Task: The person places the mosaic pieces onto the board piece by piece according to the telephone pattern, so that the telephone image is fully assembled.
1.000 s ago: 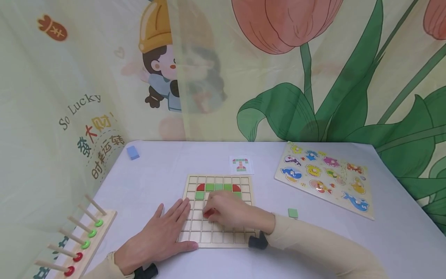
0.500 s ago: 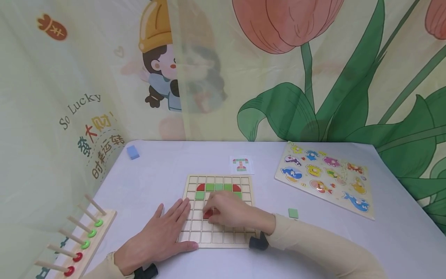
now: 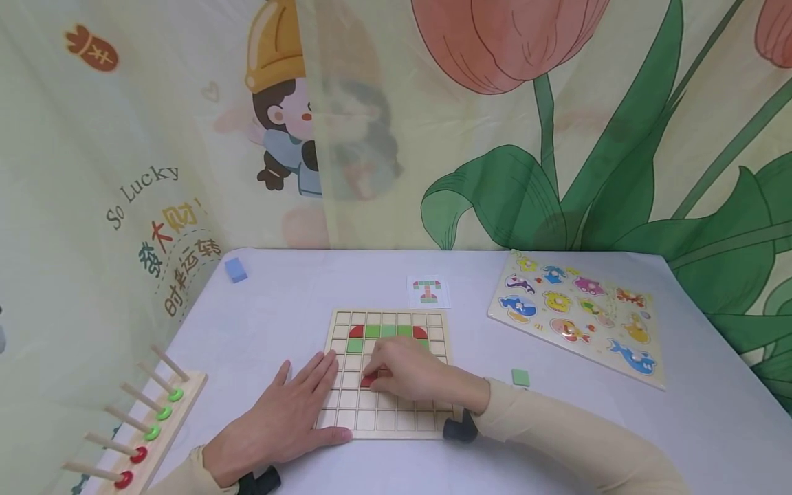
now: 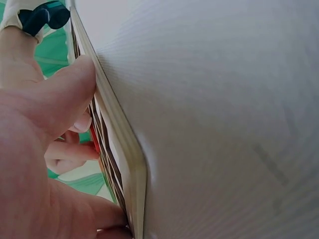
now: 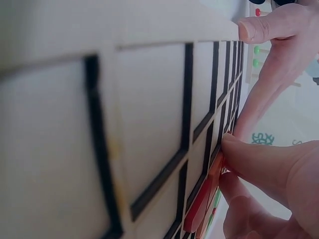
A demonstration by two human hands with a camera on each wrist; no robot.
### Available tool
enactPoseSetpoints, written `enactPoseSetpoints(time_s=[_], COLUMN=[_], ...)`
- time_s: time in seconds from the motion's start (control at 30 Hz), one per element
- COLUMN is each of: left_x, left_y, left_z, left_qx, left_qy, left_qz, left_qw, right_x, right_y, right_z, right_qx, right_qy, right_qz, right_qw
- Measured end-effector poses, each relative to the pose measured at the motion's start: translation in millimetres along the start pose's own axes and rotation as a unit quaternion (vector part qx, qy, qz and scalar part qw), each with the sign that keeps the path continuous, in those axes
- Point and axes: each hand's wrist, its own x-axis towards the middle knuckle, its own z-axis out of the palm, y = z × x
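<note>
A wooden grid board [image 3: 365, 419] lies on the white-covered table. My left hand [image 3: 278, 416] rests with fingers spread along its left edge, the thumb at the near rim. Over the middle of the grid, my right hand [image 3: 408, 371] pinches a red tile [image 3: 368, 381] between thumb and fingertips, right at a cell. Another red tile [image 5: 198, 206] sits in the grid in the right wrist view. Green tiles [image 3: 372, 332] fill part of an upper row, with a red rounded corner tile [image 3: 357, 333] at either end. The right hand hides the middle cells.
A small pattern card [image 3: 428, 293] lies behind the board. One loose green tile [image 3: 520, 378] is to the right, near the right sleeve. An animal puzzle board [image 3: 575, 316] stands back right, a peg rack [image 3: 167, 426] with rings at left, a blue block [image 3: 236, 270] back left.
The right fingers shift slightly around the red tile at the same cell. The left hand stays put on the board's edge.
</note>
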Motion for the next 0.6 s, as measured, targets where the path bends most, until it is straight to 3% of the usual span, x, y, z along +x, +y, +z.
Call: enactPoseSetpoints(time_s=[0.6], left_x=[-1.1], left_y=[0.8], left_z=[-1.9], left_qx=[0.004], left_qy=[0.003], left_qz=[0.006], left_qw=[1.0000], right_x=[-0.5], right_y=[-0.4], right_z=[-2.5], right_qx=[0.024], right_qy=[-0.009], right_qz=[0.009], right_qw=[0.9996])
